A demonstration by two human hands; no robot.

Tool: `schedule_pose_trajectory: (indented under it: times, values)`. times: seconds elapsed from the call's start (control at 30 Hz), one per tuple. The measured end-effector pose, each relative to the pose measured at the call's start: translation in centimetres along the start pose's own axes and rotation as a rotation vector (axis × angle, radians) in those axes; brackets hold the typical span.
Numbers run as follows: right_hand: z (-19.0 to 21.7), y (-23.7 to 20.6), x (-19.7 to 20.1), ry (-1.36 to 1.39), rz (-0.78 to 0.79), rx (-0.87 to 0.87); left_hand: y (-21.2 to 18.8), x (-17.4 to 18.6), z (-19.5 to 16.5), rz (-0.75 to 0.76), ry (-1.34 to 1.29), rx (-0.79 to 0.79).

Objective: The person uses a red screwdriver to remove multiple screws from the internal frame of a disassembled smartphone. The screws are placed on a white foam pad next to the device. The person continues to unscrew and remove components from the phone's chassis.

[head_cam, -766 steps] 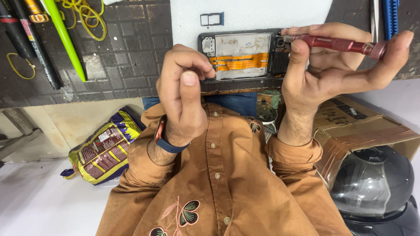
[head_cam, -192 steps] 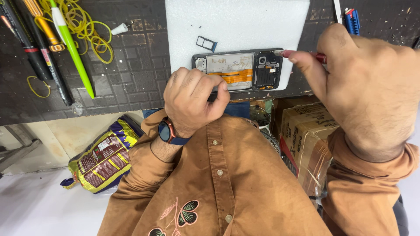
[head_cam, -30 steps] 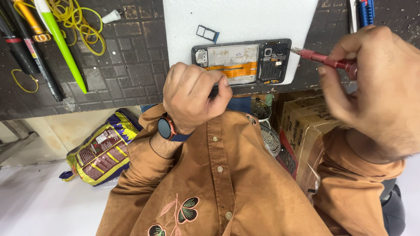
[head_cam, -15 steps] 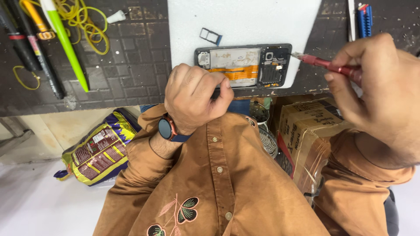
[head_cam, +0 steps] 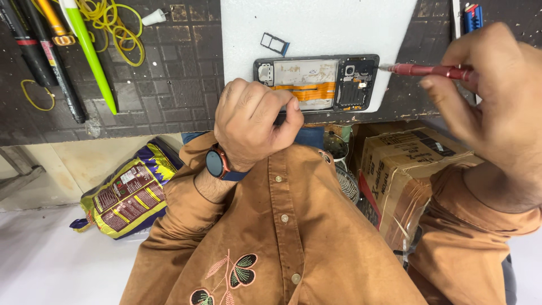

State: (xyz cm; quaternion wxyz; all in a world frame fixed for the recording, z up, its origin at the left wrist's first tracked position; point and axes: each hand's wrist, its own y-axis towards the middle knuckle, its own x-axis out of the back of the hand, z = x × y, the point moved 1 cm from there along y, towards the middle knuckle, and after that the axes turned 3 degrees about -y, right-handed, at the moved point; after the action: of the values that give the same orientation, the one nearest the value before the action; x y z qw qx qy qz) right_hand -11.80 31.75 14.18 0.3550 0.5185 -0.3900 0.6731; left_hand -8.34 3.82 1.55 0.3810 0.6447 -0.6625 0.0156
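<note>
Head view: screwdriver crosswise (tip leftward)

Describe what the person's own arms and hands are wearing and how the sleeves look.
Both hands are bare, with no gloves or rings visible. The left hand has a round dark smartwatch with a copper rim and navy strap at the wrist. Both arms wear rust-brown button-shirt sleeves; the right hand shows no watch.

Glossy red metal screwdriver, matt white mat, brown cloth shirt
</note>
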Motion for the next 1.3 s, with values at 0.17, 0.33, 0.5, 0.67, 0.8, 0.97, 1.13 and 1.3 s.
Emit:
schedule_pose_trajectory:
  times: [0.17, 0.33, 0.5, 0.67, 0.8, 0.97, 1.13, 1.3]
  values:
    - [1.4, -0.5, 0.1, -0.205, -0.049, -0.035, -0.1, -0.1, -0.1, -0.009, 0.009, 0.006]
    - [2.6, -0.7, 0.4, -0.134, -0.004, -0.079, 0.0, -0.1, 0.0, -0.014, 0.011, -0.002]
    - [3.4, -0.5, 0.6, -0.206, -0.009, -0.124, 0.0, -0.1, -0.1, -0.011, 0.007, 0.005]
    - [3.8, -0.3, 0.8, -0.108, 0.02, -0.088, 0.0, 0.0, -0.1, -0.016, 0.002, 0.01]
    - [4.2, -0.1, 0.6, -0.235, -0.025, -0.136, 0.2, 0.0, 0.0, -0.029, 0.007, -0.002]
    - [4.1, 0.1, 0.7, -0.184, -0.014, -0.134, 0.2, 0.1, -0.1, -0.019, 0.0, 0.006]
    - [4.2, 0.0, 0.9, -0.152, -0.006, -0.097, 0.2, 0.1, 0.0, -0.016, 0.005, 0.011]
    - [5.4, 0.9, 0.8, -0.221, -0.125, -0.023, 0.2, 0.1, -0.1, -0.012, -0.002, 0.022]
